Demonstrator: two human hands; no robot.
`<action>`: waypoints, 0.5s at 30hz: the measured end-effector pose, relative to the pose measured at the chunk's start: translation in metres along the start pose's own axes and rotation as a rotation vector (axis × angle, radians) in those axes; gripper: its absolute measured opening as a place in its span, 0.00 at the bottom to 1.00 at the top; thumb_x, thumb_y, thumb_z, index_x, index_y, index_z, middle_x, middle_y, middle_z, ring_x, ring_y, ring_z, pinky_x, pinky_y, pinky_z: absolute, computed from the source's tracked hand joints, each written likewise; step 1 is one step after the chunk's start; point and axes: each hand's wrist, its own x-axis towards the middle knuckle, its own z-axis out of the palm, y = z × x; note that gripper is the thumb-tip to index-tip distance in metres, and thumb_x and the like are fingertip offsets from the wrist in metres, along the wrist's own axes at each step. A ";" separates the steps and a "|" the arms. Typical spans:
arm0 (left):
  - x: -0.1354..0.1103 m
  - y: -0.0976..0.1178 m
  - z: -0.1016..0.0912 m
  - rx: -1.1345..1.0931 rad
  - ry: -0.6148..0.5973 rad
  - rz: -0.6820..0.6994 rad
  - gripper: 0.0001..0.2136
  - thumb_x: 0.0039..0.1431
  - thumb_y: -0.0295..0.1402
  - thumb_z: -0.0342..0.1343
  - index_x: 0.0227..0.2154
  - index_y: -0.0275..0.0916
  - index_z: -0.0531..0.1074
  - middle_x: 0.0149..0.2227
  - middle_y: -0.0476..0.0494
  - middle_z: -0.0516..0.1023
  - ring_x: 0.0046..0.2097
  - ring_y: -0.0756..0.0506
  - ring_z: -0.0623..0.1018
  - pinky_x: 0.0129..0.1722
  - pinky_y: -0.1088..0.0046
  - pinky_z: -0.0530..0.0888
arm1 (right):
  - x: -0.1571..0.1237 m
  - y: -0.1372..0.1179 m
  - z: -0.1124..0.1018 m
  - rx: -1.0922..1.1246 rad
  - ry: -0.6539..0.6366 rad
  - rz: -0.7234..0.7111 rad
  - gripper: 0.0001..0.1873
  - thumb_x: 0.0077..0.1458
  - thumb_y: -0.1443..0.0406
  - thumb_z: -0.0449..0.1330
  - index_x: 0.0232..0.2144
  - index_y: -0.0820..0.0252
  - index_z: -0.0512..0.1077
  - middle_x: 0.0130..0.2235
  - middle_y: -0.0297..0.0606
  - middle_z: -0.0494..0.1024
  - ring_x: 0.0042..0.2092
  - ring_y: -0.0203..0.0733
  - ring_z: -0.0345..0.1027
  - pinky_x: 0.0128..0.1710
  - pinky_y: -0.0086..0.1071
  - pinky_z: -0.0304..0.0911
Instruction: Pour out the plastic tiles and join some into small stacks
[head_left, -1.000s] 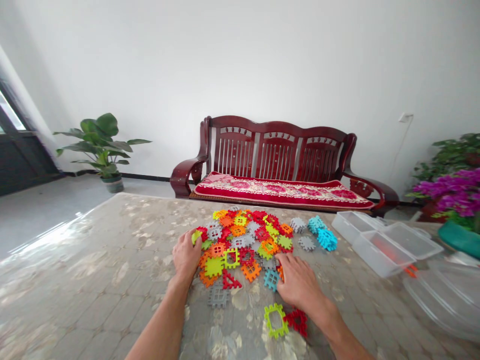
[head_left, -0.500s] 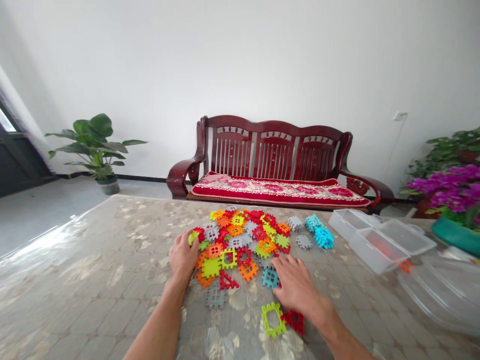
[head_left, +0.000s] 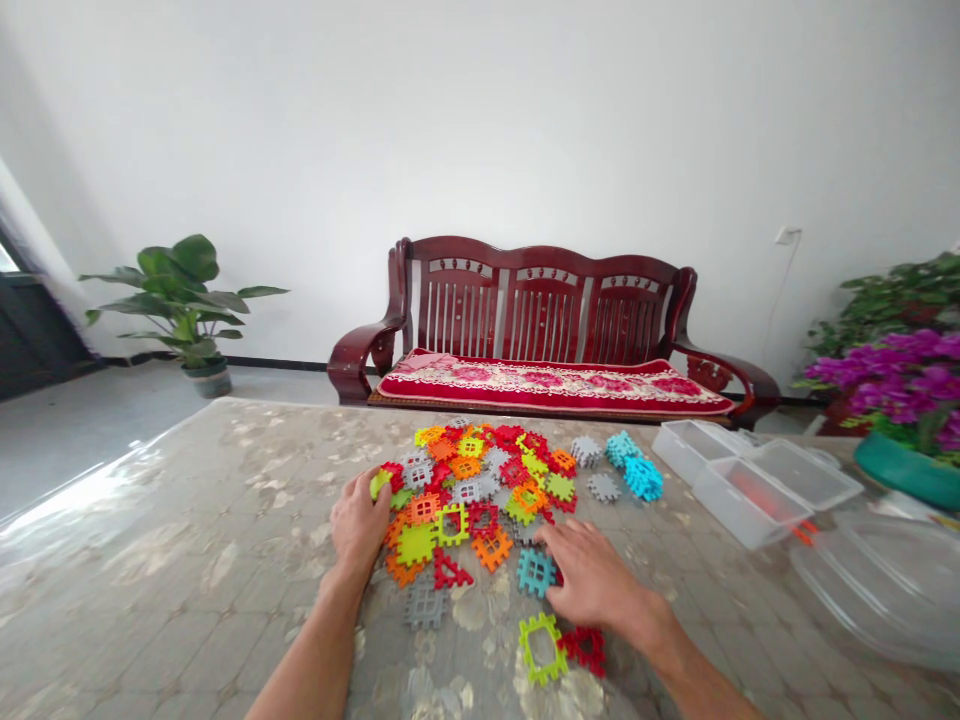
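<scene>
A loose pile of toothed plastic building tiles [head_left: 480, 490] in red, orange, yellow-green and grey covers the middle of the table. My left hand [head_left: 360, 523] is at the pile's left edge, its fingers curled on a yellow-green tile [head_left: 380, 484]. My right hand [head_left: 589, 572] lies palm down at the near right of the pile, fingers outstretched. Beside its thumb is a blue window tile [head_left: 536, 571], and its fingertips reach grey tiles. Nearer me lie a yellow-green frame tile [head_left: 543, 648] and a red tile [head_left: 585, 650], touching each other. A grey grid tile [head_left: 426, 606] lies nearer the left forearm.
Stacked grey tiles [head_left: 586, 451] and blue tiles [head_left: 643, 479] stand right of the pile. Farther right are a clear divided box [head_left: 750, 510] and a clear lid [head_left: 885, 585]. Purple flowers [head_left: 900, 375] stand at the table's right; a wooden bench [head_left: 544, 310] is behind it.
The view has shifted slightly. Both hands stay at about the same places by the pile, and the tiles look unmoved.
</scene>
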 end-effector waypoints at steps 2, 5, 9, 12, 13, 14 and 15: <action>0.001 0.000 0.000 0.007 -0.006 -0.007 0.19 0.65 0.39 0.45 0.55 0.42 0.69 0.55 0.38 0.73 0.53 0.39 0.75 0.51 0.64 0.70 | 0.001 0.006 -0.007 0.059 0.002 -0.011 0.25 0.39 0.68 0.58 0.44 0.56 0.70 0.42 0.39 0.77 0.45 0.47 0.66 0.45 0.36 0.56; 0.003 -0.001 0.000 0.003 -0.017 0.004 0.19 0.65 0.39 0.45 0.55 0.41 0.69 0.55 0.38 0.73 0.54 0.39 0.74 0.53 0.63 0.69 | 0.007 0.027 -0.022 0.104 0.078 0.038 0.25 0.39 0.67 0.60 0.45 0.55 0.70 0.42 0.37 0.78 0.45 0.46 0.68 0.44 0.35 0.57; 0.004 0.000 -0.002 -0.004 -0.046 -0.009 0.19 0.65 0.39 0.45 0.54 0.41 0.69 0.55 0.37 0.73 0.55 0.39 0.74 0.54 0.62 0.68 | 0.030 0.085 -0.041 0.174 0.210 0.242 0.26 0.43 0.63 0.61 0.48 0.55 0.69 0.44 0.38 0.79 0.45 0.45 0.71 0.43 0.33 0.60; 0.003 0.001 -0.003 -0.001 -0.054 -0.022 0.19 0.65 0.39 0.45 0.55 0.42 0.69 0.56 0.37 0.73 0.54 0.38 0.74 0.53 0.62 0.69 | 0.051 0.137 -0.053 0.227 0.266 0.471 0.26 0.46 0.61 0.60 0.50 0.58 0.68 0.44 0.41 0.79 0.43 0.45 0.73 0.40 0.32 0.62; 0.003 0.001 -0.003 -0.001 -0.054 -0.027 0.19 0.65 0.40 0.45 0.55 0.42 0.69 0.56 0.37 0.72 0.54 0.38 0.75 0.53 0.62 0.69 | 0.057 0.152 -0.057 0.214 0.284 0.546 0.27 0.46 0.60 0.61 0.51 0.58 0.68 0.45 0.42 0.79 0.43 0.46 0.73 0.40 0.33 0.62; 0.003 0.001 -0.002 -0.003 -0.054 -0.030 0.19 0.65 0.40 0.45 0.55 0.42 0.69 0.56 0.37 0.72 0.54 0.38 0.75 0.53 0.62 0.69 | 0.062 0.165 -0.061 0.180 0.311 0.608 0.27 0.46 0.60 0.61 0.51 0.57 0.68 0.46 0.42 0.79 0.44 0.47 0.73 0.40 0.33 0.63; 0.003 0.001 -0.002 -0.003 -0.053 -0.031 0.19 0.65 0.40 0.45 0.55 0.42 0.69 0.56 0.37 0.72 0.54 0.38 0.75 0.53 0.62 0.69 | 0.066 0.175 -0.064 0.138 0.331 0.652 0.27 0.47 0.59 0.60 0.51 0.57 0.68 0.46 0.43 0.79 0.45 0.48 0.73 0.40 0.34 0.63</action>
